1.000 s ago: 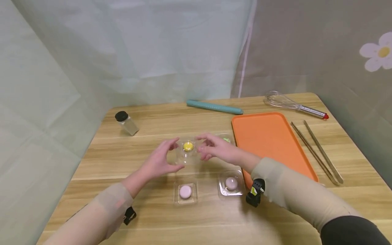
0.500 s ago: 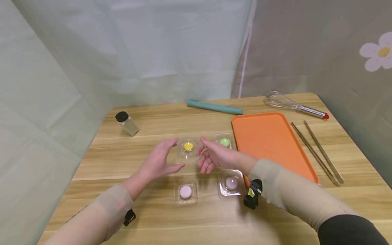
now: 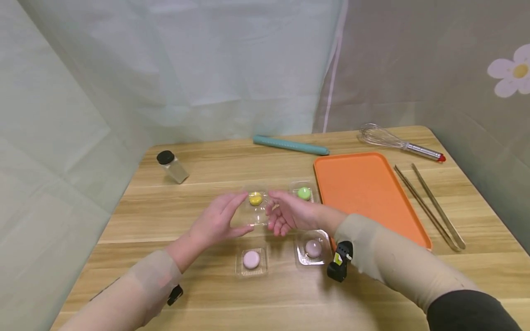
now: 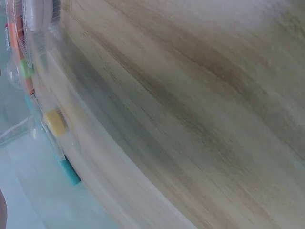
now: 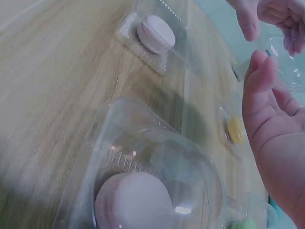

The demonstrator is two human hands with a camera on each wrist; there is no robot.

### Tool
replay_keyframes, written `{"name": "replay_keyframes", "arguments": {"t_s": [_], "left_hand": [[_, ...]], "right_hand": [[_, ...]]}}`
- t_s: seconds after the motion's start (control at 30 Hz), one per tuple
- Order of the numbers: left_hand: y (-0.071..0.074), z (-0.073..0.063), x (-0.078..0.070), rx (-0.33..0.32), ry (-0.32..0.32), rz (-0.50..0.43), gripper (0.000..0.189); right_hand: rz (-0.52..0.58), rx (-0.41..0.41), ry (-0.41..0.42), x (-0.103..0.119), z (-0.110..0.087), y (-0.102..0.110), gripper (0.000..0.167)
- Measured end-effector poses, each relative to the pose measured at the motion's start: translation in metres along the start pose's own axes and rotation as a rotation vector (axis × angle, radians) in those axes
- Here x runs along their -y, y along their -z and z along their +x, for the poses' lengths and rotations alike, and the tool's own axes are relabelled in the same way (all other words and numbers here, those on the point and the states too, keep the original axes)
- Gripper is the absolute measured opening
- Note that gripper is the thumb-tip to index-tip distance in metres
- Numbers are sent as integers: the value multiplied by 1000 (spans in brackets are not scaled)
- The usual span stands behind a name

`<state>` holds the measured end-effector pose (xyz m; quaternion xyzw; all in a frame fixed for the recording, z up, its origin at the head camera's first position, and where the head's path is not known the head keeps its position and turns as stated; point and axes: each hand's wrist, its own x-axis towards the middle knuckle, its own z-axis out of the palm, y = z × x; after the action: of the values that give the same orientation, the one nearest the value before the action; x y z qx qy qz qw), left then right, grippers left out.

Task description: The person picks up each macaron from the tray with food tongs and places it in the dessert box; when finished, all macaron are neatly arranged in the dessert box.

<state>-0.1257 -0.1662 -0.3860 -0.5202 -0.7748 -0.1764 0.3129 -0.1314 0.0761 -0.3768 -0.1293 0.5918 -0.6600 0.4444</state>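
Observation:
Between my two hands is a clear plastic lid (image 3: 258, 217), raised over a yellow macaron (image 3: 255, 198) in its small clear tray. My left hand (image 3: 217, 218) holds the lid's left side, thumb at the near corner and fingers at the far one. From the right, my right hand (image 3: 295, 212) pinches its edge between thumb and finger, the other fingers loosely curled; the lid (image 5: 286, 59) shows above the table in the right wrist view. A pale pink macaron (image 3: 250, 259) and a mauve one (image 3: 313, 248) sit nearer in clear packs, a green one (image 3: 304, 193) behind my right hand.
An orange tray (image 3: 360, 193) lies right of the packs, partly under my right forearm. Metal tongs (image 3: 430, 207) and a whisk (image 3: 397, 142) are beyond it. A teal rolling pin (image 3: 291, 145) lies at the back, a black-capped jar (image 3: 173, 167) at the back left.
My right hand has turned and shifted slightly nearer, uncovering the green macaron. The lid has tilted and moved a little toward me, with my left hand following slightly rightward.

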Motion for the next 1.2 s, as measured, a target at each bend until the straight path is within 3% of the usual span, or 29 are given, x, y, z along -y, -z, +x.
{"name": "replay_keyframes", "arguments": {"t_s": [0.23,0.3,0.4,0.57,0.63,0.7,0.83,0.97,1.2], "left_hand": [[0,-3,-1,31,31,-24,62],[2,-3,-4,69,83,-55,61],[6,-3,-11,147,252,-180,59],[10,6,-19,284,621,-407,46],[9,9,-18,348,725,-463,41],[8,7,-16,404,787,-529,38],[9,1,-12,467,838,-640,41],[8,2,-10,469,835,-655,41],[11,-1,-7,508,709,-560,52]], "right_hand": [[-78,-54,55,-3,0,4,61],[-95,-71,88,-5,-1,6,59],[-135,-80,145,-8,-2,9,49],[-225,-137,214,-9,-4,11,34],[-273,-159,222,-8,-5,9,37],[-324,-175,225,-8,-5,8,41],[-399,-190,230,-8,-4,8,40],[-506,-225,249,-8,-2,8,39],[-766,-213,241,-12,-2,1,56]]}}
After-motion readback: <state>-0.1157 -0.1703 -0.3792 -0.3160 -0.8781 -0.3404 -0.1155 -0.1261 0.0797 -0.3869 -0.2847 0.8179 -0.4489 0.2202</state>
